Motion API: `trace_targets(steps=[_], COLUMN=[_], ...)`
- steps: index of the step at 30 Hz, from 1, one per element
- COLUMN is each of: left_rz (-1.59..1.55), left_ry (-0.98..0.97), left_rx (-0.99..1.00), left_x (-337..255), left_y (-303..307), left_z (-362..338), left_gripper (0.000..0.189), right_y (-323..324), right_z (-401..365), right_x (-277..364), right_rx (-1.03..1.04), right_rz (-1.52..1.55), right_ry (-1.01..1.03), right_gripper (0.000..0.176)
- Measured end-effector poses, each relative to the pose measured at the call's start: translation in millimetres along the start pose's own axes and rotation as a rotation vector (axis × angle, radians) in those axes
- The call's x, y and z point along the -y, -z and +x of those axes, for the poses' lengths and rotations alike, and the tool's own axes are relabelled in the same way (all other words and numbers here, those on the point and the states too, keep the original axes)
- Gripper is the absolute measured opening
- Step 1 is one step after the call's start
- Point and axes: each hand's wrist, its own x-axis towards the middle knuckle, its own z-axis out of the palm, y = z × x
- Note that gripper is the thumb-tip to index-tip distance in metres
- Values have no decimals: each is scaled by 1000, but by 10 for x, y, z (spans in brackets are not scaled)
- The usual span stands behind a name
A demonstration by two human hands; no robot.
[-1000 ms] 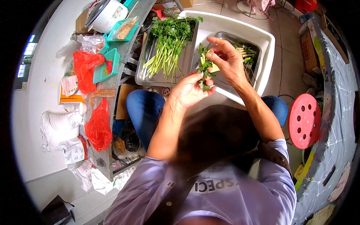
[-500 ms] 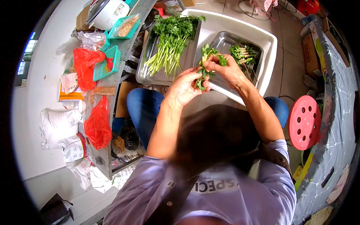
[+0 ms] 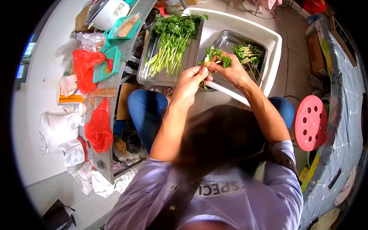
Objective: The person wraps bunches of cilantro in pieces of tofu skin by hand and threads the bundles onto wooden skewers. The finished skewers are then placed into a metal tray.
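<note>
My left hand (image 3: 190,82) is closed on the lower part of a small bunch of green herbs (image 3: 211,53), above the edge of a white tub. Close beside it, my right hand (image 3: 230,71) pinches the same bunch, with leaves showing between and past its fingers. Long-stemmed herbs (image 3: 172,42) lie in a metal tray (image 3: 144,76) to the left. In the tub, a second metal tray (image 3: 226,36) holds bundled herbs with skewer-like sticks (image 3: 249,53).
The white tub (image 3: 274,50) spans the area beyond my knees. A workbench on the left carries green baskets (image 3: 100,73), red plastic bags (image 3: 100,124) and a white cooker (image 3: 111,15). A pink stool (image 3: 311,122) stands at the right, beside a cloth-covered surface (image 3: 341,126).
My left hand has turned and closed more tightly around the bunch, its fingers now folded. My right hand stays close by with its fingertips nearer to the left thumb.
</note>
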Motion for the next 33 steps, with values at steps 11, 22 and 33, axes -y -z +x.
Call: trace_targets(steps=[11,22,33], left_rz=[-220,-238,-242], left_ry=[55,74,84], left_rx=[-160,-173,-158], left_x=[-24,39,53], left_y=[231,220,182], left_z=[39,32,40], left_gripper=[15,15,17], right_y=[550,143,174], right_z=[381,203,295], right_x=[-1046,-1353,-1470], right_rx=[-88,50,-145], right_rz=[-805,-1255,-1111], right_ry=[-157,269,147], right_gripper=[24,20,18])
